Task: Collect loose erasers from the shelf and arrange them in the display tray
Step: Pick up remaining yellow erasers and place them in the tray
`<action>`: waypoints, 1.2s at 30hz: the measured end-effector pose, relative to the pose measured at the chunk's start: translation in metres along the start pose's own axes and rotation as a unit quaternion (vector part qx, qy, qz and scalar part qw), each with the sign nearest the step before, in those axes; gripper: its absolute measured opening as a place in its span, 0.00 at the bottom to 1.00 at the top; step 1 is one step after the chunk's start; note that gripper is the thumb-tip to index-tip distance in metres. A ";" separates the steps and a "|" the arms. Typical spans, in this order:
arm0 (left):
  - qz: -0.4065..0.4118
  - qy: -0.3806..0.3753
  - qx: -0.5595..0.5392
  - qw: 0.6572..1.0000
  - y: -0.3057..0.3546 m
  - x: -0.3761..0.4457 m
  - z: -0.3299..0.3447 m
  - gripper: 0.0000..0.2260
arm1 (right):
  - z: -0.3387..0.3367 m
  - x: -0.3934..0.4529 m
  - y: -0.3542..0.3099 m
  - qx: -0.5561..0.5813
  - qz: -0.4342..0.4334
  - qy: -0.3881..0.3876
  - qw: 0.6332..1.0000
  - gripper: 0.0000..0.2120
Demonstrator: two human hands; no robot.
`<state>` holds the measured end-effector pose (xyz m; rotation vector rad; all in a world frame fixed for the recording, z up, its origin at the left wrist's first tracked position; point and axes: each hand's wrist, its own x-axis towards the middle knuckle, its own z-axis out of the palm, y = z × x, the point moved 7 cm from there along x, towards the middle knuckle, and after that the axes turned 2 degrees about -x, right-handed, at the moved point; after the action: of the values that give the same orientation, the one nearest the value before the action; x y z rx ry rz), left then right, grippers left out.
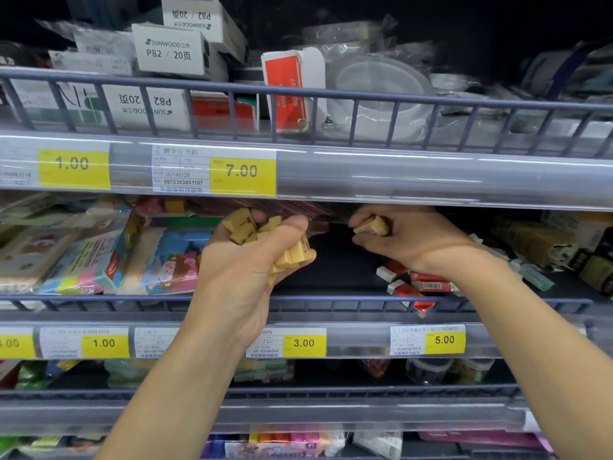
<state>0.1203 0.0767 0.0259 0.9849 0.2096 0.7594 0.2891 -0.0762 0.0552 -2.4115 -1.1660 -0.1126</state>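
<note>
Shelf point(331, 260), erasers point(265, 237) in both hands

Dark shelf point(335, 267) bears red-sleeved erasers point(414, 283) and colourful stationery packs point(99, 260).

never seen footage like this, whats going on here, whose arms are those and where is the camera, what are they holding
There is no machine here. The single picture comes from a camera worn on a person's head, looking forward and down, so the two bare arms are the wearer's own, reaching into a shop's stationery shelves.

The left hand is cupped palm up around a handful of tan erasers. The right hand reaches under the shelf above, its grip curled round one more tan eraser.

On the dark shelf floor below the right wrist lie a few red-sleeved white erasers. To the left are colourful stationery packs. Yellow price tags line the shelf edges. No display tray can be made out in this view.
</note>
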 end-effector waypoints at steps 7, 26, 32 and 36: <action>-0.013 -0.055 0.020 0.998 -0.016 -0.039 -0.006 0.27 | 0.004 -0.092 -0.028 0.354 -0.072 0.075 0.930 0.11; -0.382 0.156 0.111 0.904 -0.247 -0.238 -0.220 0.24 | 0.301 -0.392 0.101 0.446 0.424 -0.107 0.781 0.07; -0.392 0.231 0.099 0.885 -0.250 -0.299 -0.262 0.22 | 0.325 -0.430 0.113 0.414 0.444 -0.179 0.774 0.08; -0.363 0.283 0.088 0.883 -0.236 -0.339 -0.272 0.20 | 0.337 -0.438 0.110 0.389 0.426 -0.233 0.782 0.07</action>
<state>-0.1442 -0.0415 -0.3747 0.7391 1.1122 0.3076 0.0526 -0.3058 -0.4013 -1.9548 -0.0671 1.0802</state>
